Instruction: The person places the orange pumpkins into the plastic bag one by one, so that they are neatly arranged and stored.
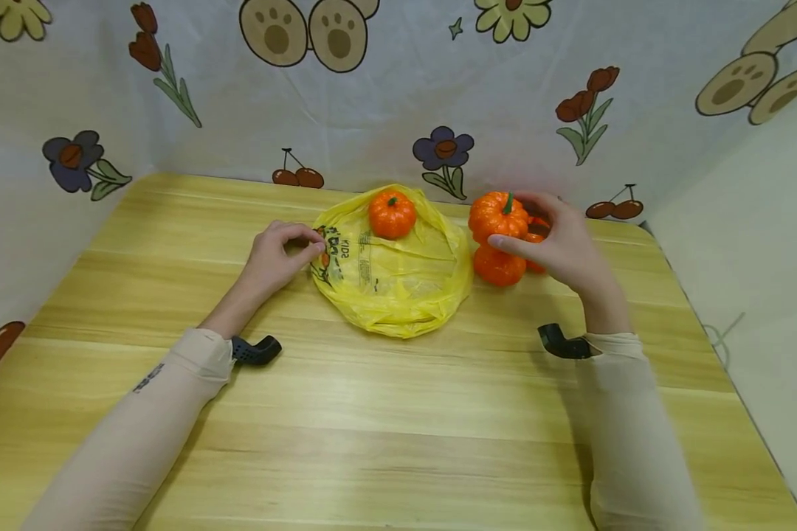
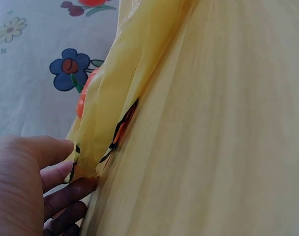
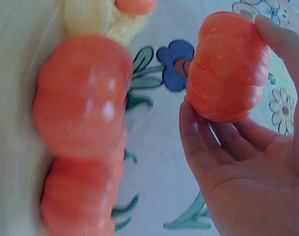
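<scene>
A yellow plastic bag lies spread open on the table, with one small orange toy pumpkin on it near its far side. At the bag's left rim, my left hand pinches the plastic between thumb and fingers; the same rim rises beside the fingers in the left wrist view. My right hand grips another toy pumpkin, raised off the table. Thumb and fingers span this held pumpkin in the right wrist view. More pumpkins stand below it, partly hidden by the hand.
The pale wooden table runs back to a white cloth printed with flowers, cherries and paws. Black curved pieces stick out from both cuffs. A pale wall stands beyond the table's right edge.
</scene>
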### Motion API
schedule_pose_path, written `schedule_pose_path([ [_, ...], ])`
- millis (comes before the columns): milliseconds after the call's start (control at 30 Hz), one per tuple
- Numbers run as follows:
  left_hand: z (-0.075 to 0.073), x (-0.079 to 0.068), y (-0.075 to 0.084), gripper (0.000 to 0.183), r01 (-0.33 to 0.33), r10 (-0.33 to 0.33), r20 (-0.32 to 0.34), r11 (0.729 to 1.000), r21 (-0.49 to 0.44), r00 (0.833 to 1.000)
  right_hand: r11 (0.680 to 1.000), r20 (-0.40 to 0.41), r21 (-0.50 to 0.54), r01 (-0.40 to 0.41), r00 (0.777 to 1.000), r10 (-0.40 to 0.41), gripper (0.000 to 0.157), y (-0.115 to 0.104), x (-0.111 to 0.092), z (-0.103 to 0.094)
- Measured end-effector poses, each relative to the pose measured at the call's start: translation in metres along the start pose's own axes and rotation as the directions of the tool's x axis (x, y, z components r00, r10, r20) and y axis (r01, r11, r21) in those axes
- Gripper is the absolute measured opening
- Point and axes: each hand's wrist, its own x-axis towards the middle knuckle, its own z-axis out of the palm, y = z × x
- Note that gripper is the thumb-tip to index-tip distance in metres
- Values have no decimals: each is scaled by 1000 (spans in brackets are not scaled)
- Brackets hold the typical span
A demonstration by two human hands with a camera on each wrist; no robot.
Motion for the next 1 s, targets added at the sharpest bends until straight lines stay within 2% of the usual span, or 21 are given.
schedule_pose_path([
  [133,-2,-1,0,17,-2,2,-3,1000,4,1000,1000,6,21,17,1000,-18,73,-13,10,14],
  [433,0,0,0,18,2,-2,6,1000,-7,1000,995,-29,-34,92,995,-93,78,-28,33,46],
  [567,0,0,-1,17,-1,1,2,1000,-12,1000,995,-45,-6,102,994,-102,79,-36,43,59],
  [867,0,1,-1,17,-8,8,2,1000,-3,1000,988,-54,-23,151,987,-152,75,-64,58,95],
  [1000,0,0,-1,17,-10,10,-2,1000,0,1000,989,-46,3,149,988,-149,75,-75,64,109],
])
